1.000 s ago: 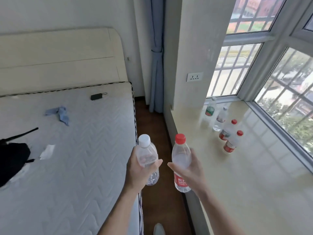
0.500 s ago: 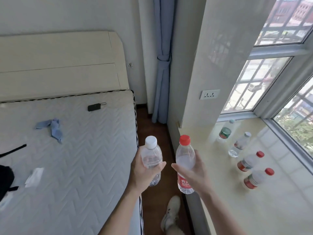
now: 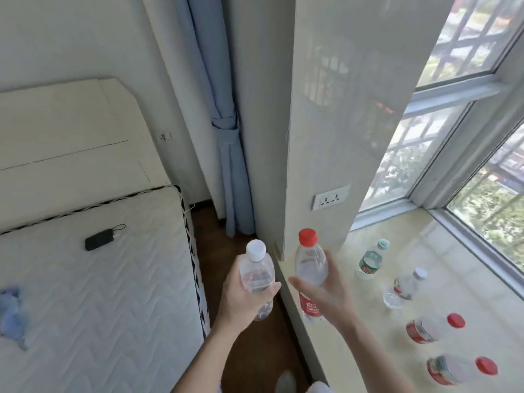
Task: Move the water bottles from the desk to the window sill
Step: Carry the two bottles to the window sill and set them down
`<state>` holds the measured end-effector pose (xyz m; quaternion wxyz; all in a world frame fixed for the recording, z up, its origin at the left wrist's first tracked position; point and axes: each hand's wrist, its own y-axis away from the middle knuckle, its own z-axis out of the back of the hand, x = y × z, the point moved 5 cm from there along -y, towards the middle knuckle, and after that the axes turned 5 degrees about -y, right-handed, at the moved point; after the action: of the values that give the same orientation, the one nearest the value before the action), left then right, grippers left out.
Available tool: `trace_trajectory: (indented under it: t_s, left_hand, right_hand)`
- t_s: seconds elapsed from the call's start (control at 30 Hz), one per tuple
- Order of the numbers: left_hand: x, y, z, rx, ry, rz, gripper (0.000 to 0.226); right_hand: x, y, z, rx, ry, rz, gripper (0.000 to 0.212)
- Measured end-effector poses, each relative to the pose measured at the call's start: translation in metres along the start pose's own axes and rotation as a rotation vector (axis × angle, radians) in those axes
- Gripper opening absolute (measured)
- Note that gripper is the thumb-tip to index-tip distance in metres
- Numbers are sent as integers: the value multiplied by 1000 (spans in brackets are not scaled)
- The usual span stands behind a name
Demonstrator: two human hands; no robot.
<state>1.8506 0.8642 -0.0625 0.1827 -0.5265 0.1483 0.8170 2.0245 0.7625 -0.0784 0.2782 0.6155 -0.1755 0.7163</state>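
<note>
Gripping one bottle each, the two hands are held side by side at the near edge of the sill. The left fingers curl round the middle of the white-cap bottle, thumb closing across its front, so the bottle stands upright over the floor between the bed and the wall. The right fingers wrap the far side of the red-cap bottle, thumb pointing to 9 o'clock across its front; this bottle, too, is upright, its base just above the sill edge. Grasping at mid-body probably keeps the caps free and the bases clear for setting down.

Appearance: both bottles are clear plastic. The one in the left hand has no visible label; the one in the right hand carries a red label low on its body. How much water each holds cannot be told.

Four bottles already stand on the sill in a row running from 12 to 5 o'clock of the right hand: a green-label bottle, a clear bottle, and two red bottles. Judged from this, the carried pair will likely join the row, on the bare sill nearer the person. No table is in view.
</note>
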Motion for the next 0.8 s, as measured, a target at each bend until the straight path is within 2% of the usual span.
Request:
trace_trajectory:
  t_s: [0.23, 0.47, 0.6, 0.7, 0.8]
  left_hand:
    - [-33, -83, -68, 229, -6, -79, 53]
    - [-62, -129, -153, 558, -36, -147, 50]
    - [-67, -144, -196, 767, -31, -179, 57]
    - [-70, -154, -218, 894, -5, -195, 63]
    - [-63, -159, -236, 998, -19, -210, 60]
  right_hand:
    - [6, -45, 44, -192, 32, -37, 50]
    - [-9, -46, 95, -471, 69, -201, 59]
    - [-25, -36, 116, -633, 31, -315, 56]
    - [-33, -22, 126, -751, -34, -383, 63]
    - [-45, -5, 127, -875, -101, -428, 67]
